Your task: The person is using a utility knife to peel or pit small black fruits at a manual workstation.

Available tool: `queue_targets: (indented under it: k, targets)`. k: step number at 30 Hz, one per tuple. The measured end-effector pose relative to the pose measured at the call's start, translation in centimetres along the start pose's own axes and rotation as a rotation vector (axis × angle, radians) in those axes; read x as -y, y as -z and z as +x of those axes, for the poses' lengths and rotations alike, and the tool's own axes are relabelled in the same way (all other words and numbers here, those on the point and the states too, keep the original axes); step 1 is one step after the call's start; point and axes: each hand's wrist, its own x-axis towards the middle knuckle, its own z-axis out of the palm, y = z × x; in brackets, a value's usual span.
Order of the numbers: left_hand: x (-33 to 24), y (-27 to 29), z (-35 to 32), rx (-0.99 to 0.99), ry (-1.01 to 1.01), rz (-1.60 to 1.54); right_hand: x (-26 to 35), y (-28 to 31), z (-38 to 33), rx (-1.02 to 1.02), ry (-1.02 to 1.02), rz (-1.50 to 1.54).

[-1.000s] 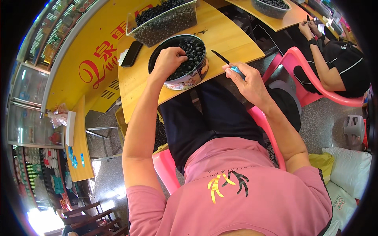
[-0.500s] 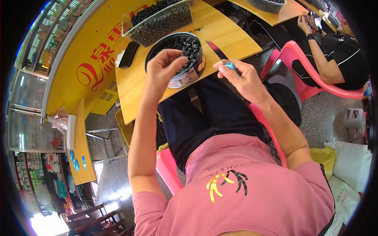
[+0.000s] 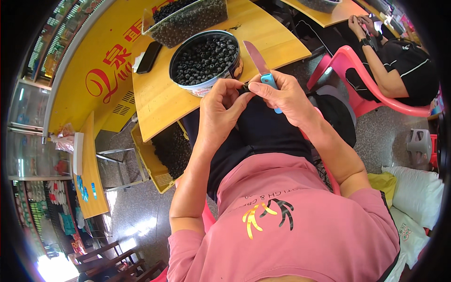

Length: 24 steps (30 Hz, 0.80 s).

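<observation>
Blue-handled, one knife (image 3: 262, 68) is gripped by the right hand (image 3: 287, 95); left hand (image 3: 220, 107) pinches one dark piece (image 3: 245, 88).

blue-hndl knife (image 3: 268, 79), blade tilted fwd-l, nr sm dk piece (image 3: 245, 87)

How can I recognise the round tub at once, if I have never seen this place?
Find the yellow wooden table in front of the person in the pink shirt. Near its closest edge stands the tub, filled with small dark round pieces. Its round shape and printed outside set it apart from the clear rectangular box behind it, holding similar pieces.
</observation>
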Motion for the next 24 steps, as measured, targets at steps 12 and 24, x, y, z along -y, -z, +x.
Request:
queue_targets:
  k: [12,24]
  targets:
    - [0.29,0.00,-0.56,0.003,-0.119,0.162,-0.41,0.15,0.36,0.028,-0.086,0.049]
    - [0.89,0.50,-0.86,0.016,0.079,-0.245,-0.52,-0.24,0.21,0.032,-0.137,0.150]
